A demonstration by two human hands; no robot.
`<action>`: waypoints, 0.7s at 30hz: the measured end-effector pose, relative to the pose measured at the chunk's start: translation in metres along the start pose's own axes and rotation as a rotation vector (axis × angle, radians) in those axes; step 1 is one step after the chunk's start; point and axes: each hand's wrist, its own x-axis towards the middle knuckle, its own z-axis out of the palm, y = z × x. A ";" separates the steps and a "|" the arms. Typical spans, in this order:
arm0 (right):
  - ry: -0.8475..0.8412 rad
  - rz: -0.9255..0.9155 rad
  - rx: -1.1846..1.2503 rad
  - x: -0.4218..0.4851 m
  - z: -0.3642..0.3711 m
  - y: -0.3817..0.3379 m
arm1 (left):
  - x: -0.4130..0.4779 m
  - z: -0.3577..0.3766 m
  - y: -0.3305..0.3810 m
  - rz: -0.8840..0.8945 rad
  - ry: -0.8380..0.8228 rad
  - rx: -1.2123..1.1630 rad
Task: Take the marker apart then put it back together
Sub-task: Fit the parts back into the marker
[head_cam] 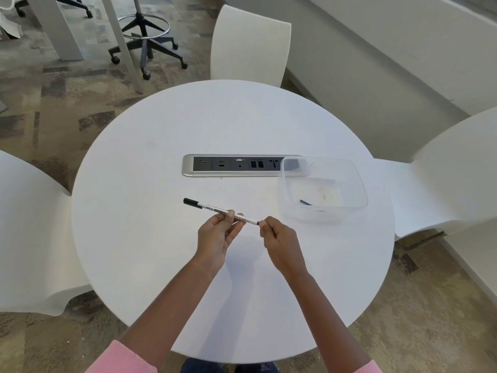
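Head view: round white desk (161, 251) has bare surface around both hands at frame centre. Left hand (217, 235) pinches the marker (215, 210) mid-barrel, held above the desk; right hand (277, 238) grip pinches its lower-right end, hiding that tip. Clear container (349, 184) sits right, contents indistinct.

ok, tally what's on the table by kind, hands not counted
marker: 1
clear plastic container: 1
small dark piece in the container: 1
built-in socket strip: 1
Total: 4
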 end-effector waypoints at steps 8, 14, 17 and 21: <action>-0.195 0.494 0.602 0.009 -0.006 -0.004 | -0.002 0.002 -0.005 0.017 -0.017 0.030; -0.105 0.298 0.332 0.003 -0.004 -0.003 | -0.002 0.004 -0.006 0.071 0.009 0.036; 0.005 0.075 0.057 -0.005 0.001 0.002 | -0.001 0.005 -0.003 0.085 0.010 0.025; 0.050 -0.063 -0.095 -0.006 0.001 0.006 | -0.001 0.006 -0.002 0.077 0.002 0.048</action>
